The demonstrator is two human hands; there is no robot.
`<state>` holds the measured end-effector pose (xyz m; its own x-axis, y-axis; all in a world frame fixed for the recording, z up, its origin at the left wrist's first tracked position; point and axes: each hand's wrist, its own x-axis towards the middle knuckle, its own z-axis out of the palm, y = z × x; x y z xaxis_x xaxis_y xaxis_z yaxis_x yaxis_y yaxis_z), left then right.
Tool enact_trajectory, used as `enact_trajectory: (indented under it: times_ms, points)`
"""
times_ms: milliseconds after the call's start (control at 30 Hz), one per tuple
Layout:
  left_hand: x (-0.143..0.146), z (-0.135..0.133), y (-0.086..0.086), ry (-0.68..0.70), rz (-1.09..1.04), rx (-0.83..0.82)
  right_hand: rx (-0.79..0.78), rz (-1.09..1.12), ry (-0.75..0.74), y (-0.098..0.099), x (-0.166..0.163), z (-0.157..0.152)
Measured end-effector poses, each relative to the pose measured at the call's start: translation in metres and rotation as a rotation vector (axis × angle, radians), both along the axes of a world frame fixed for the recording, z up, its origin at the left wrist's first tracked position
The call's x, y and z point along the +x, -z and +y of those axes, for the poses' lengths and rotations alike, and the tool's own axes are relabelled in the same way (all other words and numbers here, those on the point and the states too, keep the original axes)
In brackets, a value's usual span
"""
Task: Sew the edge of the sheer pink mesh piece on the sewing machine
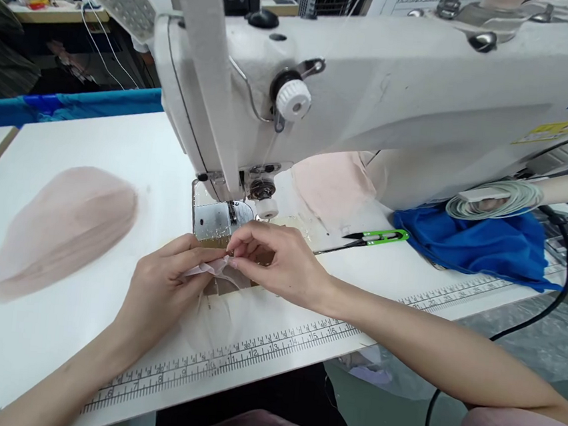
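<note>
Just in front of the sewing machine's needle plate point(211, 221), a thin, see-through pale fabric piece point(219, 269) is held between my hands. My left hand point(163, 288) pinches it from the left, thumb below and fingers on top. From the right, my right hand point(279, 263) has thumb and forefinger pressed together on the fabric's edge. Those fingertips nearly meet the left ones. The sheer fabric hangs down toward the table edge. Above my hands stands the white sewing machine point(377, 81), its presser foot point(234, 213) partly visible.
A sheer pink fabric piece point(69, 226) lies on the left of the table. Right of the needle are pale pink fabric point(337, 184), green thread snips point(385, 237) and blue cloth point(476, 245). A ruler strip point(229, 362) runs along the front edge. A black cable point(550, 312) hangs at the right.
</note>
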<state>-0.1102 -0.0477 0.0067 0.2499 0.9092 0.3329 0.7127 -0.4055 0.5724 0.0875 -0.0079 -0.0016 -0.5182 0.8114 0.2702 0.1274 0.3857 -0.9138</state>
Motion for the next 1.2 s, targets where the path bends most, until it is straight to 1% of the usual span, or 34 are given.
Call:
enact_trajectory:
  times_ms: [100, 167, 333, 500, 600, 667, 800, 867, 900, 967, 1033, 1067, 1100, 1200]
  points:
    - [0.001, -0.001, 0.0, -0.02, 0.008, 0.019, 0.064, -0.002, 0.018, 0.0, 0.0, 0.0]
    - [0.002, -0.002, -0.001, -0.034, 0.002, 0.019, 0.079, -0.011, 0.014, 0.001, 0.0, 0.0]
    - [0.002, -0.003, -0.002, -0.065, -0.007, 0.025, 0.058, -0.029, 0.014, 0.0, 0.0, 0.0]
    - [0.003, -0.004, -0.002, -0.061, 0.007, 0.091, 0.033, -0.032, -0.006, -0.001, 0.0, 0.0]
    - [0.003, -0.005, -0.002, -0.043, 0.005, 0.129, 0.086, -0.036, -0.044, 0.001, -0.001, 0.0]
    - [0.003, -0.005, -0.002, -0.047, 0.005, 0.122, 0.148, -0.035, -0.045, 0.003, -0.001, 0.001]
    - [0.004, -0.005, -0.004, -0.086, -0.038, -0.001, 0.282, -0.043, -0.005, 0.006, 0.0, 0.001]
    - [0.005, -0.003, -0.007, -0.1, -0.08, -0.123, 0.288, -0.078, 0.003, 0.003, 0.003, 0.002]
    - [0.006, -0.003, -0.008, -0.102, -0.103, -0.202, 0.257, -0.098, -0.003, 0.0, 0.004, 0.002]
    - [0.007, -0.002, -0.01, -0.087, -0.143, -0.372, 0.135, -0.137, -0.044, -0.007, 0.007, 0.003]
    - [0.009, -0.001, -0.009, -0.064, -0.148, -0.48, 0.009, -0.183, -0.086, -0.011, 0.008, 0.004]
    - [0.009, -0.001, -0.007, -0.065, -0.115, -0.485, -0.014, -0.22, -0.086, -0.012, 0.008, 0.005]
    - [0.01, -0.001, -0.004, -0.076, -0.054, -0.451, 0.002, -0.269, -0.069, -0.011, 0.008, 0.005]
    - [0.011, 0.002, 0.008, -0.108, 0.189, -0.225, 0.194, -0.469, 0.045, -0.003, 0.003, 0.008]
